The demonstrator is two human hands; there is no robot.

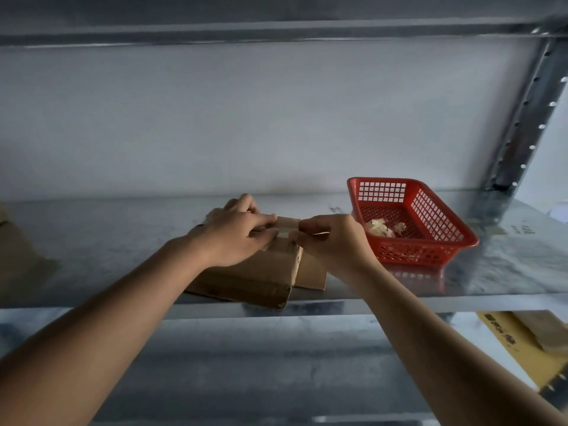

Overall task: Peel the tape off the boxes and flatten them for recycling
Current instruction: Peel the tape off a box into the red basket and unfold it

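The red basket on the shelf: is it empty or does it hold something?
Not empty. The red basket holds a few pale crumpled wads, probably peeled tape, on its floor.

We have one wide head view, close, looking forward and slightly down onto the metal shelf (491, 272) at arm's reach.

A metal shelf (507, 272) carries a red basket (444, 238) on its right part, with lattice walls and a perforated floor. Crumpled pale scraps (379, 228) lie in the basket near its left wall. Behind the shelf is a pale wall (246, 118). A perforated metal upright (528, 118) rises at the right back corner to an upper shelf (276, 26). Below, at lower right, a yellow envelope (522, 348) with dark print lies under a brown packet (544, 330).
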